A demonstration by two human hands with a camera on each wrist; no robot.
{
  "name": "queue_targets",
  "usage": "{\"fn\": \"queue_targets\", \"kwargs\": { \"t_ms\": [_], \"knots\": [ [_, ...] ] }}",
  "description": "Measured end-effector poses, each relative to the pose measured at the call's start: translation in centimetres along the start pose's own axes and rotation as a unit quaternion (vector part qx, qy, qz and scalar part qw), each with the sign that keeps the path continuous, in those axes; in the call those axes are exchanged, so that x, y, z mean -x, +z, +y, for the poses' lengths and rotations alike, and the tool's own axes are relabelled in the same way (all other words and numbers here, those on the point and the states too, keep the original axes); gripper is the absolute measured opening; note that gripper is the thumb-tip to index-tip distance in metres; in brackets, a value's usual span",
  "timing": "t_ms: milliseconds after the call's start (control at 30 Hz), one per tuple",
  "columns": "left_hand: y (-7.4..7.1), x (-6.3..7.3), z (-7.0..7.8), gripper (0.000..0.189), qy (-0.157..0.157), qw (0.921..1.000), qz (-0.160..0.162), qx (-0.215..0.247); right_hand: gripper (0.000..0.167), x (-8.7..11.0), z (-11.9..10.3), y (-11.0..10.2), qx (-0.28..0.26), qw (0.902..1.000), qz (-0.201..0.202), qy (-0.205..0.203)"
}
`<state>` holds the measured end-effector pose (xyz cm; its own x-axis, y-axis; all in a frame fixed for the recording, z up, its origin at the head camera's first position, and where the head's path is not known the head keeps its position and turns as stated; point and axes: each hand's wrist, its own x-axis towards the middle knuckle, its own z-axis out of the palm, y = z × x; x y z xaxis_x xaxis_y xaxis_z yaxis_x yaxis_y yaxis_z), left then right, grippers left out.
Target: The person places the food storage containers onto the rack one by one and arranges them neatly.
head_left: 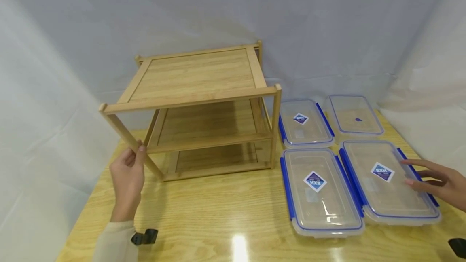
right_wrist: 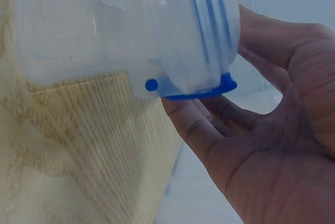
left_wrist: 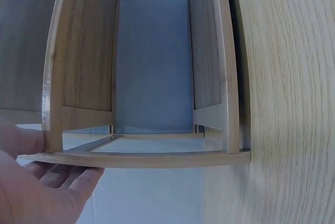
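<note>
A three-tier wooden rack (head_left: 202,76) stands on the table. My left hand (head_left: 127,171) grips its front left post (head_left: 121,130), thumb on one side and fingers on the other; the left wrist view shows this hand (left_wrist: 47,182) at the post beside a shelf end. On the right, my right hand (head_left: 442,183) reaches over the right edge of a clear lidded food container (head_left: 393,197) with blue latches. Its fingers are loosely extended, and in the right wrist view the fingertips (right_wrist: 180,111) are right at the blue latch (right_wrist: 201,89).
Beside that container lies another lidded food container (head_left: 327,209). Behind them are a smaller latched container (head_left: 303,130) and a clear container (head_left: 356,112) without visible side latches. White sheeting (head_left: 204,11) hangs behind and along both sides of the wooden table (head_left: 211,217).
</note>
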<state>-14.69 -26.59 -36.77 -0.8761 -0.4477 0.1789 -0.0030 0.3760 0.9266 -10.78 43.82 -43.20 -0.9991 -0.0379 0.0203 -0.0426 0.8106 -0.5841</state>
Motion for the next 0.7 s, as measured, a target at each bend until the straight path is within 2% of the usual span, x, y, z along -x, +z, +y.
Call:
{"fn": "queue_targets", "kwargs": {
  "t_ms": [200,300,700],
  "knots": [
    [-0.03,-0.06,-0.02,0.044,-0.008,0.9999,-0.006,0.005,0.074,-0.28,1.13,-0.38,-0.022,0.9975,-0.038,0.056],
    [-0.09,-0.12,-0.02,0.045,-0.012,0.9999,-0.008,0.009,0.075,-0.29,0.90,-0.59,-0.033,0.9955,-0.048,0.074],
    [-0.23,-0.31,-0.15,0.044,-0.027,0.9993,-0.012,0.024,0.083,-0.35,0.89,-0.78,-0.035,0.9928,-0.054,0.101]
  ]
}}
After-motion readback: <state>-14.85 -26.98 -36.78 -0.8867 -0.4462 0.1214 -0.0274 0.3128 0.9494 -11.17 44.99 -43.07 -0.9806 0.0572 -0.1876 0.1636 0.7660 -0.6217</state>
